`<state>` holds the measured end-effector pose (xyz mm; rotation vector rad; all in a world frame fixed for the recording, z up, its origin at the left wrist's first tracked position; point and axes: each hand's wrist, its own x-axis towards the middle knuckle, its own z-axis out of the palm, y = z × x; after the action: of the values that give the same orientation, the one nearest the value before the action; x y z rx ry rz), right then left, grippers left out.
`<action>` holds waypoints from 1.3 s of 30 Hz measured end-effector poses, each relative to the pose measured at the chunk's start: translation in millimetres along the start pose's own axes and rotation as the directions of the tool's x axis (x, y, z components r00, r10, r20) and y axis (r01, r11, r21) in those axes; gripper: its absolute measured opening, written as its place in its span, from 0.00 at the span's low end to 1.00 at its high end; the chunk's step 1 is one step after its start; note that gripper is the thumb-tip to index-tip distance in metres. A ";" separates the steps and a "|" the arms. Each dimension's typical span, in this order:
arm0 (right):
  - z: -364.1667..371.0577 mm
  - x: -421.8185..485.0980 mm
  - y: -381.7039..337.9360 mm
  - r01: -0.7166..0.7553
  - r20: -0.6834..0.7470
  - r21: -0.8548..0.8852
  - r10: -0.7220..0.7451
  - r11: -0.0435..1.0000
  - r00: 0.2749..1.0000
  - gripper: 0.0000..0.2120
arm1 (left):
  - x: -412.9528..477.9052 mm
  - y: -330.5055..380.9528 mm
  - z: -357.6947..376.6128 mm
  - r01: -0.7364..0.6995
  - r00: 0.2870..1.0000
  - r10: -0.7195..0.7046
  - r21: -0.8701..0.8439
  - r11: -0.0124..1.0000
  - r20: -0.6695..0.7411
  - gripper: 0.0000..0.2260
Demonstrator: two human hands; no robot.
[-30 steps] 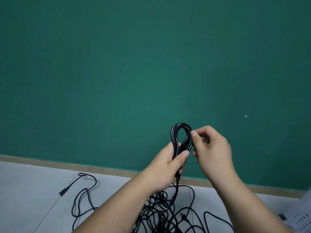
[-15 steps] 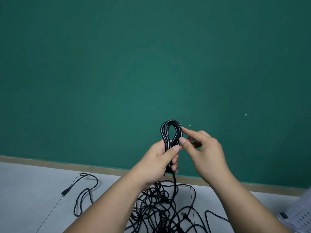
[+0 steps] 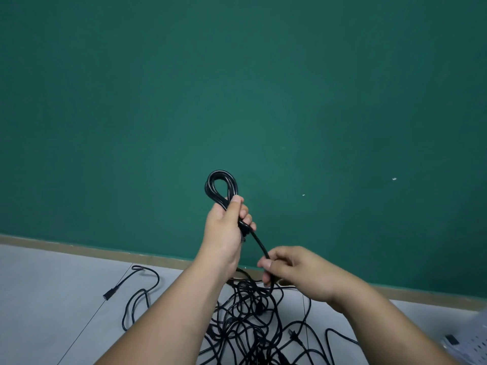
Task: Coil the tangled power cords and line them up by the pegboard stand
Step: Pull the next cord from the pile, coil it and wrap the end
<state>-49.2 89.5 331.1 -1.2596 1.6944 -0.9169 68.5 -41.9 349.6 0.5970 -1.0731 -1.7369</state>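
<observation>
The coiled black power cord (image 3: 208,187) is raised before the green wall (image 3: 237,88), gripped in the curled fingers of the left hand (image 3: 224,227), its free strand pinched by the right hand (image 3: 297,272) fingers above the tangled black cords (image 3: 247,312) on the grey floor (image 3: 52,299), the white perforated pegboard stand (image 3: 471,346) at the lower right edge.

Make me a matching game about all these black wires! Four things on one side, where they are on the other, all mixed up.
Things:
1. coiled loop
2. straight cord
3. tangled pile
4. loose plug

Places:
a. on the floor, far left
b. gripped in the left hand
c. pinched by the right hand
d. on the floor between the arms

Pairs: 1-b, 2-c, 3-d, 4-a.
</observation>
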 end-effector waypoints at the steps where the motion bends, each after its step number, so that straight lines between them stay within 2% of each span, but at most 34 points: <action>1: 0.9 1.1 1.2 -0.010 0.006 -0.043 0.010 0.999 1.000 0.11 | 3.1 0.9 -3.4 -0.037 0.999 0.038 0.041 0.998 -0.028 0.06; 5: 2.8 5.6 6.1 -0.053 0.002 -0.292 0.056 0.955 0.998 0.06 | 13.7 5.4 -19.3 -0.161 0.969 0.201 0.253 0.954 -0.144 0.09; 7: 1.5 4.3 2.1 -0.018 -0.049 -0.400 -0.001 0.916 0.999 0.06 | 19.1 9.4 -31.2 -0.179 0.938 0.281 0.413 0.893 -0.202 0.11; 8: -1.0 3.2 -2.8 0.014 -0.087 -0.387 -0.052 0.922 0.995 0.06 | 21.8 12.2 -37.2 -0.179 0.925 0.315 0.488 0.854 -0.212 0.11; 10: -9.6 -2.1 -16.7 0.097 -0.175 -0.102 -0.114 0.990 0.978 0.05 | 27.8 16.7 -46.4 -0.191 0.915 0.358 0.582 0.790 -0.185 0.11; 11: -14.8 -7.4 -23.4 0.139 -0.173 0.045 -0.129 0.989 0.976 0.07 | 28.7 18.9 -46.8 -0.208 0.916 0.370 0.607 0.767 -0.154 0.11; 12: -19.0 -13.5 -29.8 0.167 -0.153 0.116 -0.149 0.979 0.977 0.08 | 28.0 20.6 -45.5 -0.225 0.920 0.377 0.642 0.733 -0.109 0.10; 13: -21.3 -18.2 -33.4 0.182 -0.136 0.090 -0.169 0.979 0.976 0.09 | 25.8 21.0 -42.9 -0.245 0.923 0.382 0.690 0.681 -0.050 0.08; 15: -24.1 -23.4 -34.9 0.204 -0.130 -0.034 -0.207 0.978 0.970 0.09 | 20.3 17.9 -39.0 -0.287 0.934 0.347 0.766 0.575 0.089 0.06; 16: -25.6 -24.6 -33.3 0.217 -0.153 -0.039 -0.221 0.975 0.963 0.09 | 18.6 15.3 -38.3 -0.303 0.942 0.297 0.781 0.546 0.158 0.06; 18: -30.1 -25.9 -32.2 0.234 -0.229 -0.018 -0.231 0.972 0.946 0.10 | 16.5 10.3 -37.8 -0.329 0.944 0.169 0.784 0.527 0.282 0.07; 22: -33.1 -28.7 -30.8 0.253 -0.328 -0.129 -0.283 0.959 0.901 0.10 | 11.1 -1.9 -29.5 -0.380 0.901 0.004 0.786 0.489 0.433 0.08; 24: -31.5 -29.3 -30.0 0.266 -0.394 -0.188 -0.321 0.945 0.861 0.09 | 6.6 -7.5 -23.1 -0.375 0.883 -0.065 0.782 0.498 0.465 0.08; 26: -30.3 -29.9 -32.6 0.267 -0.477 -0.252 -0.359 0.930 0.802 0.07 | 1.9 -11.0 -16.8 -0.328 0.867 -0.144 0.764 0.555 0.477 0.08; 30: -32.1 -29.2 -37.1 0.204 -0.606 -0.262 -0.325 0.943 0.726 0.07 | -12.6 -11.3 -1.9 -0.086 0.853 -0.283 0.653 0.753 0.438 0.17; 32: -33.6 -29.0 -37.5 0.157 -0.629 -0.268 -0.296 0.951 0.719 0.07 | -19.1 -8.1 4.6 0.043 0.851 -0.342 0.596 0.802 0.399 0.21; 33: -34.4 -29.2 -37.8 0.141 -0.638 -0.268 -0.286 0.953 0.715 0.08 | -20.8 -7.1 5.6 0.063 0.847 -0.356 0.591 0.804 0.396 0.22; 34: -34.8 -30.0 -38.6 0.129 -0.646 -0.266 -0.276 0.955 0.711 0.09 | -22.0 -6.9 5.8 0.032 0.839 -0.349 0.602 0.798 0.418 0.22; 37: -35.4 -29.8 -37.5 0.081 -0.660 -0.251 -0.232 0.964 0.714 0.15 | -21.0 -12.5 1.4 -0.190 0.815 -0.255 0.655 0.732 0.521 0.14; 39: -35.9 -28.3 -34.9 0.066 -0.621 -0.143 -0.141 0.988 0.771 0.17 | -18.0 -15.6 -2.1 -0.223 0.825 -0.231 0.672 0.706 0.516 0.12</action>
<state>-64.1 111.5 382.1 -1.1991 2.2351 -1.4481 70.0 -24.1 333.7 0.5330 -2.2456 -1.4800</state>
